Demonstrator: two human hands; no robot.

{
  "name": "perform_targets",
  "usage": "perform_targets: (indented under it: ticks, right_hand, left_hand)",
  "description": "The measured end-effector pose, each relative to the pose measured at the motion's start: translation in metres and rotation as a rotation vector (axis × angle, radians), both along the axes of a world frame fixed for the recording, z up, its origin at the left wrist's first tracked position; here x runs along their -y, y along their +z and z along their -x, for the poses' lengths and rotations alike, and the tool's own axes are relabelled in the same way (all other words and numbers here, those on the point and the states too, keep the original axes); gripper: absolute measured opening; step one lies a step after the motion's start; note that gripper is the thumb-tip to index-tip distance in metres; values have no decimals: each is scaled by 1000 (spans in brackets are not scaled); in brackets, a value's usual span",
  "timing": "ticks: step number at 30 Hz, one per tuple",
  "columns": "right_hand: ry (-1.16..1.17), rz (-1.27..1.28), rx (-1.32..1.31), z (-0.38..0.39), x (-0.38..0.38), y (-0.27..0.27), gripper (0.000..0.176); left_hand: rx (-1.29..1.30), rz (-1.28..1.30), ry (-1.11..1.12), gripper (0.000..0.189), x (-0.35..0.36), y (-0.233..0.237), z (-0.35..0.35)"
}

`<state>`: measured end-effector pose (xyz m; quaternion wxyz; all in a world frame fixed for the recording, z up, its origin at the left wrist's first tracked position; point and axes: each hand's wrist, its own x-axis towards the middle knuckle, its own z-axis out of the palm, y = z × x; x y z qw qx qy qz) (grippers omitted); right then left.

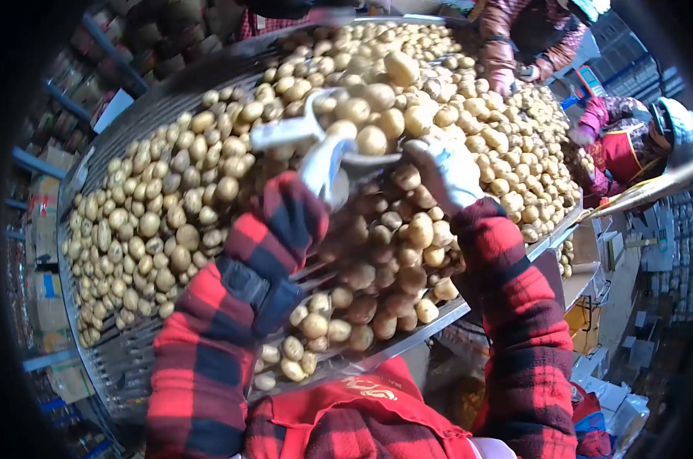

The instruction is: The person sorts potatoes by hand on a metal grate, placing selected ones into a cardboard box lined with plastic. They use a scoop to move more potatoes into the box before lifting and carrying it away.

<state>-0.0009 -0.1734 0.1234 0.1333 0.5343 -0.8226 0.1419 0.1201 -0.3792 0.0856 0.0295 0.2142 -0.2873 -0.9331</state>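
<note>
A white scoop (317,115) heaped with round tan potatoes (372,141) is held above the pile, its pale handle (285,135) pointing left. My left hand (325,170), in a white and blue glove, closes on the scoop's near left side below the handle. On the near right edge, my right hand (447,173) grips the scoop, also gloved; its fingertips are partly blurred. Beneath both hands lie more potatoes (408,229), darker in my shadow.
Loose potatoes (144,222) cover much of a slatted metal table (125,382) with a raised rim. Co-workers stand around it: one sleeve (499,46) reaches in at the top right, and a person in a red apron (620,157) is at the right. Cardboard boxes (52,306) stand left.
</note>
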Motion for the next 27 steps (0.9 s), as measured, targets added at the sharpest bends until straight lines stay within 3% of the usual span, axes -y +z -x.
perform_targets:
  ticks: [2, 3, 4, 5, 6, 7, 8, 9, 10, 11, 12, 13, 14, 15, 17, 19, 20, 22, 23, 24, 26, 27]
  right_hand:
    - [-97, 169, 189, 31, -15, -2, 20]
    - [-112, 240, 233, 41, -20, -7, 23]
    - [-124, 308, 278, 50, -25, -13, 26]
    - [-165, 438, 482, 49, -23, -24, 31]
    - [-128, 457, 314, 46, -20, -27, 35]
    - [-105, 604, 552, 44, -9, -33, 35]
    - [-85, 608, 499, 30, 4, -28, 32]
    - [-66, 613, 446, 16, 17, -23, 30]
    - [-48, 618, 392, 2, 30, -18, 27]
    - [-41, 562, 259, -19, 43, -13, 26]
    - [-25, 513, 122, -45, 52, -4, 25]
    - [56, 451, 124, -66, 61, 5, 26]
    - [156, 393, 131, -92, 75, 8, 28]
    - [215, 271, 107, -118, 84, 4, 28]
    - [372, 79, 118, -177, 99, 7, 25]
    - [531, -88, 26, -229, 114, -16, 27]
    - [605, -183, 25, -252, 123, -22, 27]
    - [756, -291, -16, -303, 141, -31, 25]
    - [641, -291, 192, -329, 153, -56, 25]
    - [690, -491, 76, -355, 164, -64, 29]
    - [1018, -309, -40, -397, 189, -68, 28]
    - [1032, -369, -44, -434, 206, -53, 30]
  left_hand:
    - [-187, 175, -42, 28, 4, 6, 76]
    - [-13, 552, -7, 25, -14, 54, 85]
    - [38, 703, -55, 27, -14, 61, 102]
    - [91, 852, -104, 30, -14, 67, 120]
    - [106, 957, -169, 33, -18, 91, 115]
    - [123, 1098, -146, 36, -21, 112, 103]
    - [148, 1239, -122, 39, -22, 128, 85]
    - [215, 1246, -29, 41, -28, 152, 54]
    - [38, 1043, -82, 38, -5, 135, 45]
    - [-317, 1975, -24, 37, 31, 109, 5]
    - [-124, 2183, -146, 40, 34, 132, -37]
    - [-160, 2315, -15, 38, 54, 112, -68]
    - [-2, 1480, 4, 36, 57, 94, -100]
    - [73, 634, 360, 36, 59, 76, -132]
    - [363, 623, 603, 39, 64, 25, -228]
    - [364, 383, 703, 37, 63, -32, -326]
    - [342, 353, 839, 36, 42, -28, -359]
    - [263, 243, 858, 38, 23, -36, -426]
    - [230, 306, 867, 39, 18, -46, -462]
    - [231, 262, 882, 39, 15, -34, -489]
    - [199, 212, 874, 38, 18, -7, -549]
    - [165, 206, 850, 37, 25, 5, -588]
